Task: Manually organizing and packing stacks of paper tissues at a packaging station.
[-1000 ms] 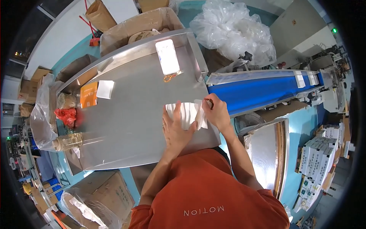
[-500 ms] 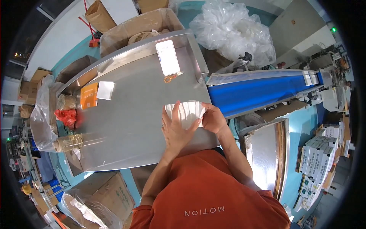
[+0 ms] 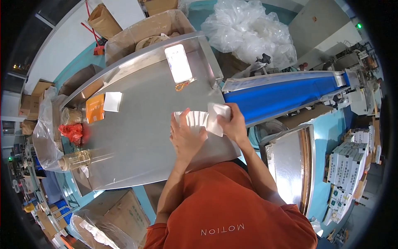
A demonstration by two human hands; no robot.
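Observation:
My left hand is closed on a fanned stack of flat white packets, with the thumb on the near side and fingers on the far side. To its right, my right hand pinches a separate white packet, slightly blurred and held against the stack's right end. Whether it is one packet or several I cannot tell. Both hands are above the near right part of a steel-topped table. What is printed on the packets, if anything, does not show.
A blue conveyor belt runs off to the right, carrying a white piece at its far end. On the table lie a phone, orange beads, an orange packet, a white packet, tape rolls and a red bag.
My right hand has drawn away from the fanned stack with a white packet, turning it upward. The left hand keeps the rest and has shifted slightly left. White pieces on the belt are farther along.

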